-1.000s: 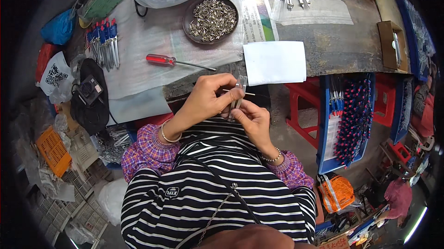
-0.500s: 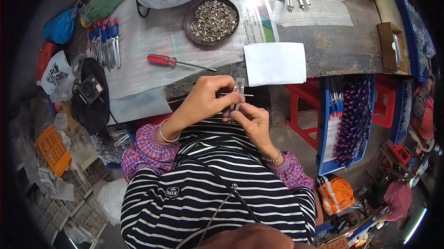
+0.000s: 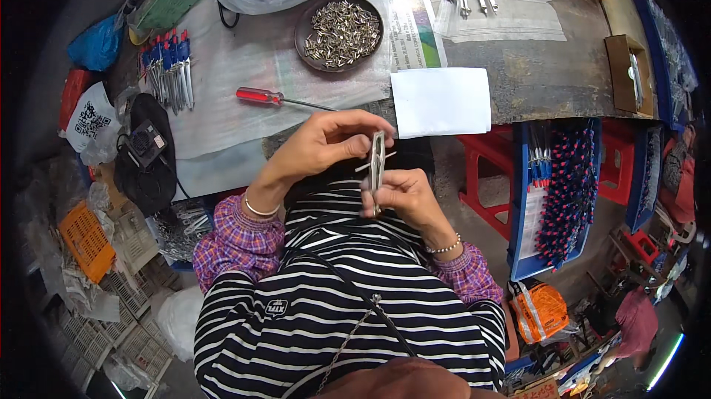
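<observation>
**Narrow silver metal piece between the fingers of two bare hands**

The right hand pinches the lower end of the piece between thumb and fingers. The left hand has its thumb and forefinger curved close about the upper end, only a narrow gap between them; whether they press on the metal, I cannot tell. A thin, straight, pale rod crosses the piece at a slant, between the left fingertips and the right ones.

Just beyond the left knuckles lies a screwdriver with a red handle and a slim metal shaft. Farther past the left fingers sits a round, dark bowl heaped with small silver metal bits. Near the left fingertips, ahead and to their right, is a flat white rectangular sheet. Well right of the right fingers stands a long blue tray holding many blue-and-red parts.
</observation>
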A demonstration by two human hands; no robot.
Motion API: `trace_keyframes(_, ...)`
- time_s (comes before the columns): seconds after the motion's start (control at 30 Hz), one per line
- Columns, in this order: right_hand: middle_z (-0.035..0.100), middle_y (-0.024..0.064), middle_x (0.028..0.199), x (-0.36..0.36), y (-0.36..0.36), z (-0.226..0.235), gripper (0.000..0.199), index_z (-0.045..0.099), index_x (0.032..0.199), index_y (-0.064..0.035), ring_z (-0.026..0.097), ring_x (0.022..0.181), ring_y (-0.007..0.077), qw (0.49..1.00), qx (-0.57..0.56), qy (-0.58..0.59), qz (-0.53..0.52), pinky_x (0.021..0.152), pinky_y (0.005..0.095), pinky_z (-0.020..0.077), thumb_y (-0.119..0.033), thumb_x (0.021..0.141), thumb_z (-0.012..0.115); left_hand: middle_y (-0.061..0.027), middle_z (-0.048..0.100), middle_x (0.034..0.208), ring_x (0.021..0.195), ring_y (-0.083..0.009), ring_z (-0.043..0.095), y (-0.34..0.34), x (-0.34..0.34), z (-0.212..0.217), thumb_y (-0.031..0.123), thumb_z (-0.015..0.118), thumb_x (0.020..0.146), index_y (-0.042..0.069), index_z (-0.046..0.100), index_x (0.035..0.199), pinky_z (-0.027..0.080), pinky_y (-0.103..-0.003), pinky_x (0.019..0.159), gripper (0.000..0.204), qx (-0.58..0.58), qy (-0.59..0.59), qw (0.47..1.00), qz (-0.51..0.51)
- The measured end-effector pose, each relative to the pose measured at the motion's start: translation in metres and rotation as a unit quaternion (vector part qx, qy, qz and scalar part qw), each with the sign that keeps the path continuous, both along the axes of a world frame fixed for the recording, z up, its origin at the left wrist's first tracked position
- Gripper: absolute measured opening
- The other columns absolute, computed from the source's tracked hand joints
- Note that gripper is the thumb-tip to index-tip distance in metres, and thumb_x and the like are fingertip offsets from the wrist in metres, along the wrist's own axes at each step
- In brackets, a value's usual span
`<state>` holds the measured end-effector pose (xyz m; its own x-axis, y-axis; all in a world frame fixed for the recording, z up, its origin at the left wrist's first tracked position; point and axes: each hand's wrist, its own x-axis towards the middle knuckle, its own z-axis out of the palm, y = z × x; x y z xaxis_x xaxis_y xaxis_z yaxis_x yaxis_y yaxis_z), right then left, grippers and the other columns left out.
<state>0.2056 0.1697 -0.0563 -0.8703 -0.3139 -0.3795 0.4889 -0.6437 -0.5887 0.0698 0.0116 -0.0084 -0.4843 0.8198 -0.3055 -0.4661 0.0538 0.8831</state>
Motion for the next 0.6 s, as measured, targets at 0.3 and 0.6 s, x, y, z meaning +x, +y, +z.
trace_keyframes(0.3, 0.063, 0.014, 0.079, 0.008, 0.014, -0.002, 0.035, 0.053, 0.112, 0.0086, 0.063, 0.067, 0.0187, 0.955, -0.289, -0.006, 0.069, 0.066, 0.0311, 0.0551, -0.016, 0.088, 0.06, -0.012, 0.066, 0.086, 0.081, -0.0182, 0.063, 0.013, -0.003, -0.008, 0.007, 0.071, 0.078, -0.003, 0.066, 0.086, 0.049, -0.028, 0.073, 0.014, 0.037, -0.009, 0.999, -0.037)
trace_keyframes(0.6, 0.063, 0.0118, 0.074, 0.013, 0.052, 0.028, 0.012, 0.057, 0.095, 0.0062, 0.061, 0.061, 0.0192, 0.884, 0.453, 0.104, -0.06, 0.058, 0.0277, 0.048, 0.003, 0.084, 0.053, -0.0116, 0.065, 0.092, 0.089, -0.0263, 0.062, 0.022, 0.001, 0.005, -0.01, 0.059, 0.074, -0.001, 0.065, 0.093, 0.048, -0.034, 0.079, 0.022, -0.112, 0.501, 0.858, 0.023)
